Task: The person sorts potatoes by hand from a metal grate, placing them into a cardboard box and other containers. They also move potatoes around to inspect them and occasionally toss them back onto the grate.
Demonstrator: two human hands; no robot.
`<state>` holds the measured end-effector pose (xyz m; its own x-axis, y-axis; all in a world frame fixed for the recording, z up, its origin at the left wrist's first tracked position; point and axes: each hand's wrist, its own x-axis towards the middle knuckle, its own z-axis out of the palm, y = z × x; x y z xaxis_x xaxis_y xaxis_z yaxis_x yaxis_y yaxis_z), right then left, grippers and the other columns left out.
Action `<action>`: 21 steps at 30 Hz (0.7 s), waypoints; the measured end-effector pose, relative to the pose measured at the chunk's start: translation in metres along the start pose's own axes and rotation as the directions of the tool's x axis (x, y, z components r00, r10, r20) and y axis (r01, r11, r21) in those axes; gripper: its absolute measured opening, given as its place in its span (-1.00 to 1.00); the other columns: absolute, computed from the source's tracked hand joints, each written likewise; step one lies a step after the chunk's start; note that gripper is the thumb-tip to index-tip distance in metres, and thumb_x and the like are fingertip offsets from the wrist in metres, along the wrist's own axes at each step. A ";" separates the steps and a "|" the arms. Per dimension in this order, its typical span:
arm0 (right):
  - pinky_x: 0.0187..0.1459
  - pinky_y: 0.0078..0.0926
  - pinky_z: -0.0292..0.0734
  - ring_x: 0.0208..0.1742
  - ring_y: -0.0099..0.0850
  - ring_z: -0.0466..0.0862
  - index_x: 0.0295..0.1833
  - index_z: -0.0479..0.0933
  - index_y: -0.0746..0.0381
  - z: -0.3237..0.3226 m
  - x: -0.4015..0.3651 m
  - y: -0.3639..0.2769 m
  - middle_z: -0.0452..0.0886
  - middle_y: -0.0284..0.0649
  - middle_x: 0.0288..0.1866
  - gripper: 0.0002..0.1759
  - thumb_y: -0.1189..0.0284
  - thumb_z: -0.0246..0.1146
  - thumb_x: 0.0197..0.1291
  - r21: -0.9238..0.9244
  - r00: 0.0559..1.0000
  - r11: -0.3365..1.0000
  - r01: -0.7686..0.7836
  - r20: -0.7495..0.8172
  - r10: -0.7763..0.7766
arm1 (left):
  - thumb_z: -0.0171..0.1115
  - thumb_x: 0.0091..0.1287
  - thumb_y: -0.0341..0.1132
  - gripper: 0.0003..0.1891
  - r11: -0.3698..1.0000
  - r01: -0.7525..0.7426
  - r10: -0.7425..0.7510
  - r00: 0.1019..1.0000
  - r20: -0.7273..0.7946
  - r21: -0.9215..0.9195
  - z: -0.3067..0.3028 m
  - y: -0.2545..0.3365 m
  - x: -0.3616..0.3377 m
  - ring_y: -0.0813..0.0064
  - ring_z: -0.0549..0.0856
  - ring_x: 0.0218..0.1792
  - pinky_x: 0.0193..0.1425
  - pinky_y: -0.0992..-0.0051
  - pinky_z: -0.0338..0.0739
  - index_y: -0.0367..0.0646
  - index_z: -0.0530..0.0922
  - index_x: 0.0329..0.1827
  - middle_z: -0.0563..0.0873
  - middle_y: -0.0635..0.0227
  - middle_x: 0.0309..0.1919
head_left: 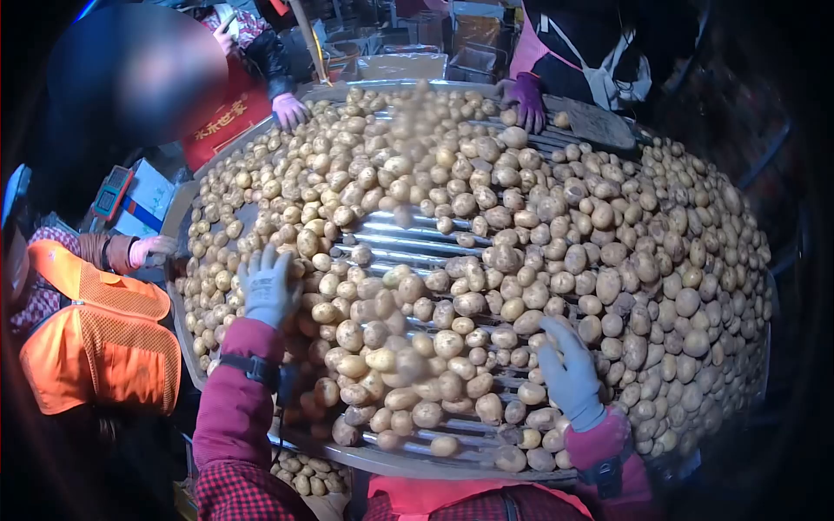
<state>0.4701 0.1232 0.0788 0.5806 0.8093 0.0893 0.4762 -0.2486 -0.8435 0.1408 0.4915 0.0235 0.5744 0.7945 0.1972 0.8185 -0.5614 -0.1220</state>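
Loose potatoes cover a large sorting table with a metal bar grate, whose shiny rods show through gaps in the middle. My left hand, in a pale grey glove, rests over potatoes on the left side with its fingers spread. Gripped by neither hand, the potatoes lie around and under them. My right hand, gloved likewise, lies against potatoes near the front right, fingers stretched forward and palm partly hidden. To its right the potatoes are piled thickly. Some spots in the centre are blurred.
Co-workers stand around the table: a purple-gloved hand at the far right, a pink-gloved hand at the far left, and a person in an orange vest at left. Below the front rim sits a container of potatoes.
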 end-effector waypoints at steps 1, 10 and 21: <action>0.21 -0.30 0.58 0.14 -0.21 0.69 0.25 0.61 0.30 0.003 0.002 0.002 0.70 -0.06 0.14 -0.64 0.53 0.25 0.37 -0.010 1.000 1.000 0.021 -0.021 -0.021 | 0.46 0.23 -0.07 -0.36 0.994 -0.097 0.091 0.992 -0.089 -0.056 0.004 0.004 -0.003 -0.04 0.45 0.43 0.54 -0.13 0.17 0.09 0.54 0.41 0.47 0.09 0.47; 0.14 -0.34 0.64 0.20 -0.21 0.71 0.30 0.62 0.26 0.065 -0.035 0.011 0.70 -0.05 0.21 -0.60 0.45 0.32 0.38 0.067 0.991 0.996 -0.057 0.125 0.048 | 0.17 0.47 0.03 -0.56 0.634 -0.605 0.665 0.744 -0.059 -0.482 -0.023 0.150 -0.049 0.08 0.48 0.42 0.47 -0.30 0.15 0.16 0.57 0.35 0.55 0.27 0.39; 0.42 -0.25 0.50 0.38 -0.15 0.63 0.34 0.59 0.29 0.073 -0.045 0.023 0.67 -0.02 0.31 -0.57 0.51 0.24 0.38 0.076 0.983 0.997 -0.003 0.182 -0.011 | 0.36 0.35 0.00 -0.61 0.761 -0.495 0.575 0.814 0.083 -0.420 -0.053 0.091 -0.097 0.20 0.45 0.48 0.53 -0.23 0.14 0.08 0.71 0.16 0.65 0.36 0.27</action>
<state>0.4066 0.1196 0.0170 0.4454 0.8953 0.0008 0.4231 -0.2098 -0.8815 0.1588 0.3510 0.0443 0.9391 0.3434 0.0100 0.3332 -0.9174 0.2177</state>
